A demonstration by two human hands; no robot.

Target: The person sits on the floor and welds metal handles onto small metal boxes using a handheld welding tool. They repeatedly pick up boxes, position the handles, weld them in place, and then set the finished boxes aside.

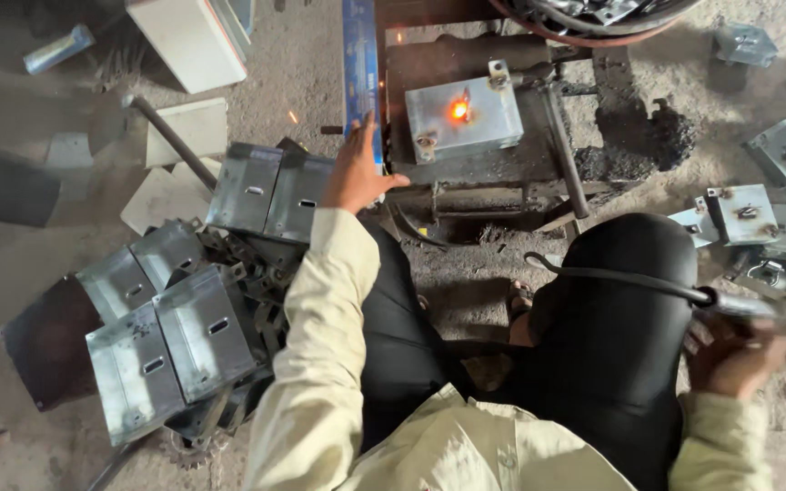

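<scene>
Left hand spread open against upright blue bar; right hand gripping black-cabled welding handle; grey steel box glowing orange on jig; risk: sparks burning the near left hand

The floor is bare, dusty concrete, grey-brown, with sand and small dirt on it. At the far left lie some flat pale slabs and a white box — one dark sheet rests beside them. A thin dark rod lies across the slabs at an angle. At the far right there is a heap of black grit on the floor. The light is soft and dim, without hard shadows — no walls or windows are in view.
</scene>
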